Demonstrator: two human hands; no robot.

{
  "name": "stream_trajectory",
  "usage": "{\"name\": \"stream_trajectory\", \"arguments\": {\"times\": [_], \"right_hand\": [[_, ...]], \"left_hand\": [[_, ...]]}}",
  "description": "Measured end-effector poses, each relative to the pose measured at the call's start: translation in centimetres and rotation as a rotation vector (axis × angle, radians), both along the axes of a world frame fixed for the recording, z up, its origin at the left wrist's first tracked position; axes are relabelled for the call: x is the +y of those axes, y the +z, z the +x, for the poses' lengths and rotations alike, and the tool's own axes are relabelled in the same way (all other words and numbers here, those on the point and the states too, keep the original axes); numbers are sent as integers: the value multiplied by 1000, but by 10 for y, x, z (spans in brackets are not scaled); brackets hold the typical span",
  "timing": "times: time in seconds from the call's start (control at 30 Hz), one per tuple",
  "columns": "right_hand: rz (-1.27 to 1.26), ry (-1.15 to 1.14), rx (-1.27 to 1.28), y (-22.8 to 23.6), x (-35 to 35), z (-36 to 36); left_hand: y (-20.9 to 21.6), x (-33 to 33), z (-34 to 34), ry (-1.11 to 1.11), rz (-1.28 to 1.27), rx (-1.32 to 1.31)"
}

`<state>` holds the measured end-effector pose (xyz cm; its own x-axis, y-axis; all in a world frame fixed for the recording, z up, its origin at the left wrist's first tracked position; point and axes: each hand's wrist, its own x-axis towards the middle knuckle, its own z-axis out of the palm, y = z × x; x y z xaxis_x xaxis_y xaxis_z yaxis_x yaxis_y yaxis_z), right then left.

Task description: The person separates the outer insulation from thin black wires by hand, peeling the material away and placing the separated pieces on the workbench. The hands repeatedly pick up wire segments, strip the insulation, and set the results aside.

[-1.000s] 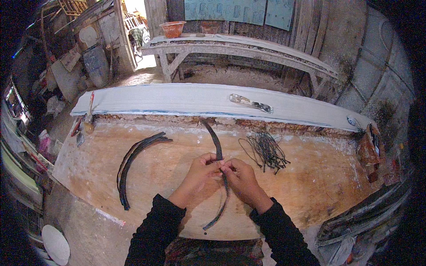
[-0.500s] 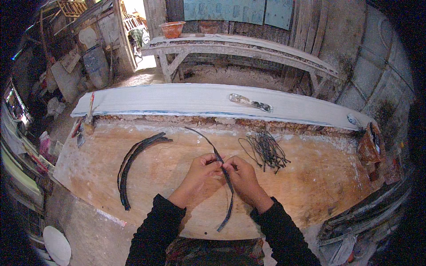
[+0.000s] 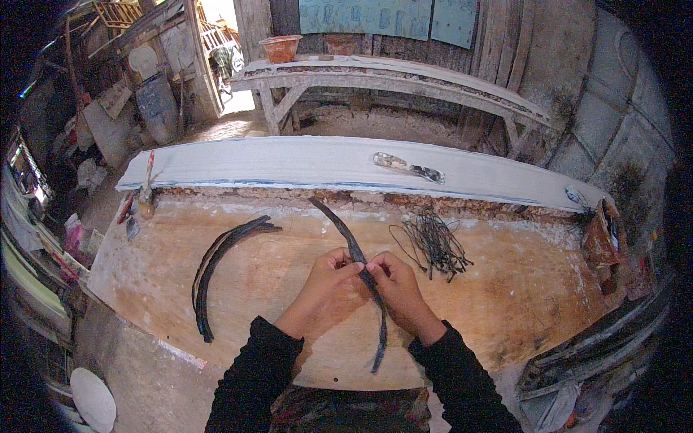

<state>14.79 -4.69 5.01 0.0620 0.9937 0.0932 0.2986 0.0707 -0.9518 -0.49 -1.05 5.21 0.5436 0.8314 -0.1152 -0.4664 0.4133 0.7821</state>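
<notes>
Left hand point(image 3: 326, 289) and right hand point(image 3: 399, 287): both gripped one dark curved strip point(image 3: 359, 261) above bench point(image 3: 505, 303); wire bundle point(image 3: 433, 244) lay near right hand.

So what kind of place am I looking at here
Probably a rough, open-sided workshop or shed. A worn wooden worktable carries curved dark strips and a tangle of thin black wire, a long white plank lies along it, and a weathered wooden bench stands against plank walls.
</notes>
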Motion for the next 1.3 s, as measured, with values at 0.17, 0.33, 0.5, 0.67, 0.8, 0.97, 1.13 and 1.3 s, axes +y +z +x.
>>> {"name": "stream_trajectory", "arguments": {"times": [0.17, 0.33, 0.5, 0.67, 0.8, 0.97, 1.13, 1.3], "right_hand": [[15, -2, 71, -6, 1, 0], [-76, 17, 216, -2, 0, -2], [-54, 25, 322, -5, 0, -3], [-130, 97, 468, 6, -3, -4], [-182, 160, 562, 3, -3, -3], [-255, 155, 562, 0, 0, 4], [-219, 131, 538, -1, 1, 3], [-167, 80, 568, -9, 4, 4]], "left_hand": [[-14, 10, 0, 39, 198, 154], [-15, 11, 1, 63, 333, 292], [-17, 12, 2, 64, 367, 270], [-14, 11, 2, 135, 342, 296], [-13, 9, 3, 145, 271, 184], [-15, 10, 3, 149, 290, 191], [-15, 10, 2, 125, 285, 177], [-3, 5, 1, 66, 360, 297]]}}
